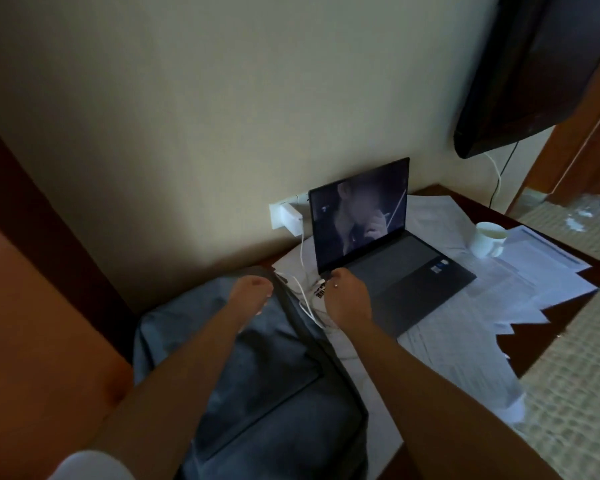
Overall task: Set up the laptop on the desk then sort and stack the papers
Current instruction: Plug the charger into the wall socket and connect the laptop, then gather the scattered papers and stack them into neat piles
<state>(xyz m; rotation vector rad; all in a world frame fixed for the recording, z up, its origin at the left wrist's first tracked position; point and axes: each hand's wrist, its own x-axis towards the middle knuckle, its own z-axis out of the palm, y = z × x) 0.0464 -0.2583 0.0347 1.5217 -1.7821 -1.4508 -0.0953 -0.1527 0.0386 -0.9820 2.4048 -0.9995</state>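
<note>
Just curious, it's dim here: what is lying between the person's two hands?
In the head view, between the left hand and right hand lie the dark edge of the grey bag and a white charger cable.

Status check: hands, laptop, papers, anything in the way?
Left hand on grey fabric bag; right hand holds white cable. Dark laptop open. White mug atop scattered white papers.

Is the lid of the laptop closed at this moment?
No, the laptop stands open on the papers, and its screen shows a dim picture.
</note>
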